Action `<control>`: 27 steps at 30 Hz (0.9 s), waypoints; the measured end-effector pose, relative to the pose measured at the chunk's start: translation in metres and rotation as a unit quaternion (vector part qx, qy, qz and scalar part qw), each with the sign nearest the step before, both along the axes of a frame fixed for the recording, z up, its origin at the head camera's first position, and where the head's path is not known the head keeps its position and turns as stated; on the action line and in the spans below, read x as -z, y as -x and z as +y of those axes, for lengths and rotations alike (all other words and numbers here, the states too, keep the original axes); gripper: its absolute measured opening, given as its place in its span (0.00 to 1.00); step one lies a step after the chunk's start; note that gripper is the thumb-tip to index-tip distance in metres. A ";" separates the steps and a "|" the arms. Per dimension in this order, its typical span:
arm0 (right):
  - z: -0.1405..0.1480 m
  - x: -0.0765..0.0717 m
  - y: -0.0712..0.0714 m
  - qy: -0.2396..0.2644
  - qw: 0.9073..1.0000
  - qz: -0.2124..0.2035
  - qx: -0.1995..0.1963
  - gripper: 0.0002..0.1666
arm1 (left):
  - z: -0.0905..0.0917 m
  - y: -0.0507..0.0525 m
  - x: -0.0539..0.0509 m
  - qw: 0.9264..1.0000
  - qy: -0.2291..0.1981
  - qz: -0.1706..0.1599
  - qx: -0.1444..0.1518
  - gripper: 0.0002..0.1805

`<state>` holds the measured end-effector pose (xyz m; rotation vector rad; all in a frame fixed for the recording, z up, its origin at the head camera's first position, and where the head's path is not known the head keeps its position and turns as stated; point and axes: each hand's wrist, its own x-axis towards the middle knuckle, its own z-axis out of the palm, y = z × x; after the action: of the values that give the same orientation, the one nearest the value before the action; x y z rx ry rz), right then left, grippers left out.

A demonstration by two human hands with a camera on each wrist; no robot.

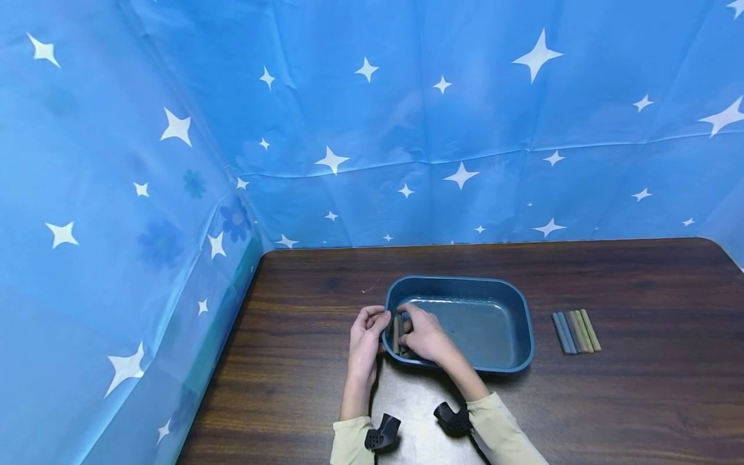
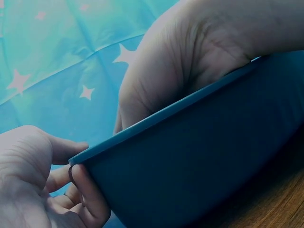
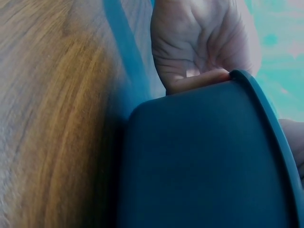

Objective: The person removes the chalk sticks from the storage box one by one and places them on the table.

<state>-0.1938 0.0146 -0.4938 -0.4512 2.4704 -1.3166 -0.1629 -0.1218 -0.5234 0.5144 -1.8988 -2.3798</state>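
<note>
A blue plastic basin (image 1: 465, 371) with rounded corners stands on the table. At its left end my left hand (image 1: 365, 336) pinches the rim, thumb on top and fingers curled under the lip, as the left wrist view shows with the left hand (image 2: 28, 175). My right hand (image 1: 427, 332) reaches over the near wall into the basin's left end. Its fingers curl at dark grey-brown sticks (image 1: 397, 334) lying side by side along the left wall. Basin wall and hand hide part of these sticks. In both wrist views the right fingertips are hidden.
Right of the basin, a row of thin sticks (image 1: 577, 332) in blue, grey, olive and green lies on the brown wooden table (image 1: 657, 349). A blue star-patterned cloth (image 1: 407, 129) hangs behind the table and along its left side.
</note>
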 end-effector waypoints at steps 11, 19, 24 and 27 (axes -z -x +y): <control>0.033 -0.023 0.005 0.072 0.997 -0.009 0.030 0.29 | 0.001 -0.001 0.001 1.000 -0.003 -0.001 -0.003 0.14; 0.076 -0.046 0.006 0.129 0.990 -0.016 0.055 0.31 | 0.001 0.000 0.003 1.000 -0.003 0.003 -0.006 0.13; 0.100 -0.054 0.007 0.140 0.986 -0.010 0.087 0.32 | 0.001 0.000 0.003 1.000 -0.004 0.004 -0.004 0.14; 0.112 -0.057 0.006 0.142 0.985 -0.004 0.101 0.33 | 0.002 0.000 0.003 1.000 -0.006 0.003 -0.004 0.15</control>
<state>-0.1998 0.1269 -0.4367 -0.2614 2.3788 -1.7607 -0.1633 -0.1202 -0.5263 0.5143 -1.8779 -2.3849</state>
